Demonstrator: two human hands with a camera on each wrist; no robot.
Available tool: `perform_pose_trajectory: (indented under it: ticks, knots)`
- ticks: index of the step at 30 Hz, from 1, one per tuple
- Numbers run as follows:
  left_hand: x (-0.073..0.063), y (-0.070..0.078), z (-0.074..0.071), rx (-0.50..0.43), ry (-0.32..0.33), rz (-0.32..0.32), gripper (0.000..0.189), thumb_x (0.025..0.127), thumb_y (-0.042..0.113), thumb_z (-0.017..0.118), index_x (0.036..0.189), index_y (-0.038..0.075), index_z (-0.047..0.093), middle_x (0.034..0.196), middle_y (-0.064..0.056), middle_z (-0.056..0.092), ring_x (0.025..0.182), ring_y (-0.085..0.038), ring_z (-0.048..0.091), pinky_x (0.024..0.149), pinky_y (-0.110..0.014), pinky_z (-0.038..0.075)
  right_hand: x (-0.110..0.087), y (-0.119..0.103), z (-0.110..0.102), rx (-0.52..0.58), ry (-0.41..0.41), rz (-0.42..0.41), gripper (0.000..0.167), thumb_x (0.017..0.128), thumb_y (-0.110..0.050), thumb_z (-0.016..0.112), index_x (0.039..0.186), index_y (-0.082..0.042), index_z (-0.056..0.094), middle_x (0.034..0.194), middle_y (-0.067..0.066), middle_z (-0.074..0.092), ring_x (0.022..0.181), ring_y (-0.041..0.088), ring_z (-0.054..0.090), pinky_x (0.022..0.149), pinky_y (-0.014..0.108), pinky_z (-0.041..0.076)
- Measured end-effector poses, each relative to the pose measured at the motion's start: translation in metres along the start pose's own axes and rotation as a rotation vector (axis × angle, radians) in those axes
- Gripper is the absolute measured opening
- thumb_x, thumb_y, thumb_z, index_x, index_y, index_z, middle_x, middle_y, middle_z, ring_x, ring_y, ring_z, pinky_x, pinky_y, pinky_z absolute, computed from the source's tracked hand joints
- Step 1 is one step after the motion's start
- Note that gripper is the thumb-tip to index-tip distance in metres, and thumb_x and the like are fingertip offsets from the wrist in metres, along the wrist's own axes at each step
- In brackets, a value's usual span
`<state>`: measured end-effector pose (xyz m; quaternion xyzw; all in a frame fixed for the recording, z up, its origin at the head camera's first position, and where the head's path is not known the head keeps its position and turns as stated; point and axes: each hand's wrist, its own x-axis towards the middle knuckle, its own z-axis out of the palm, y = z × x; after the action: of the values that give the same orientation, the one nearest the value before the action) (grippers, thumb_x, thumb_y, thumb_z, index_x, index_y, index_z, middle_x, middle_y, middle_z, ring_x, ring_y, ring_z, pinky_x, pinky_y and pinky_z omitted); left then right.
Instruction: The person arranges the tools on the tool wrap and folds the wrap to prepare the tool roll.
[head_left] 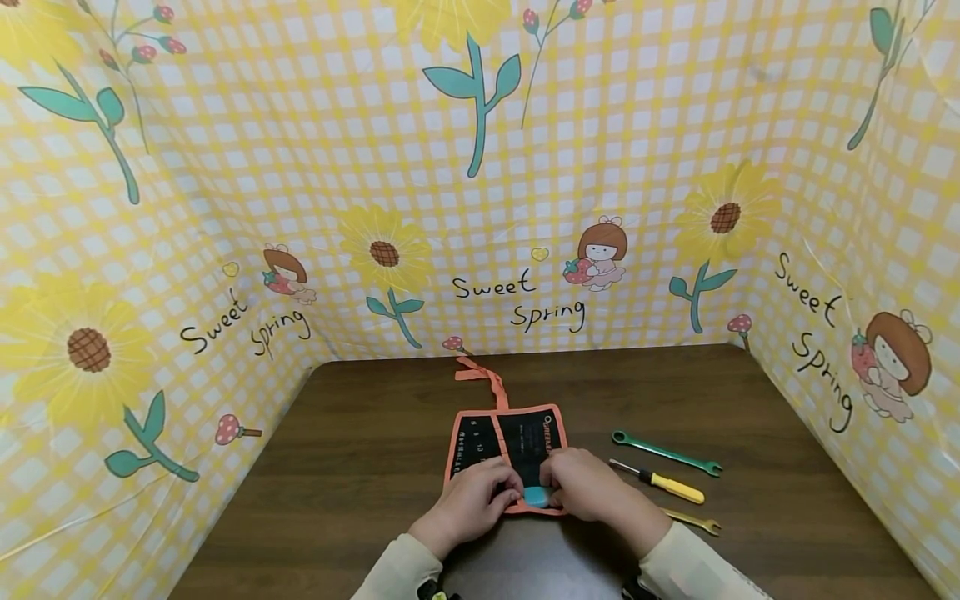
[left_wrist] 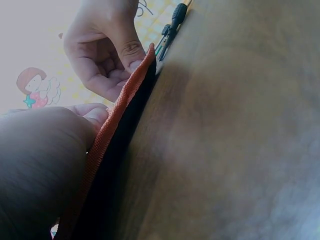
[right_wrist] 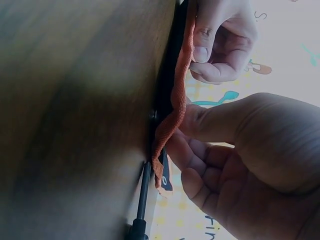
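A black fabric tool pouch [head_left: 525,442] with orange trim lies spread on the table. My left hand [head_left: 474,498] pinches its near edge, with thumb and fingertips at the orange trim [right_wrist: 178,100]. At the right part of the same edge, my right hand [head_left: 588,485] has its thumb on the trim and its fingers curled on the inner side. Between both hands a light-blue object [head_left: 536,497] shows at the pouch's near edge; its kind is unclear and part of it is hidden. The right wrist view shows both hands along the raised trim.
To the pouch's right lie a green wrench [head_left: 667,453], a screwdriver with a yellow handle [head_left: 677,488] and a yellowish wrench [head_left: 693,522], partly behind the right forearm. An orange tie strap [head_left: 497,387] stretches toward the back. Patterned cloth [head_left: 480,250] walls enclose the brown table [head_left: 337,467].
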<state>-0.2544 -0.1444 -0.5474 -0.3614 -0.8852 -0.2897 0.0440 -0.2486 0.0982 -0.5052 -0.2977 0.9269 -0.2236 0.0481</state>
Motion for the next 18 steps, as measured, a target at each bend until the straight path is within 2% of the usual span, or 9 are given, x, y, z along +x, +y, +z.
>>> perform_pose_trajectory:
  ticks: [18]
  knots:
    - [-0.0003,0.0009,-0.0004,-0.032,0.010,-0.020,0.009,0.101,0.026,0.074,0.100,0.035,0.073,0.097,0.022,0.058,0.083,0.004,0.057,0.075,-0.023,0.050,-0.0032,0.0013,-0.0005,0.032,-0.017,0.066,0.014,0.086,-0.012,0.086,0.086,-0.020,0.075,0.075,-0.009,0.055,0.069,0.011,0.051,0.065,0.032,0.045]
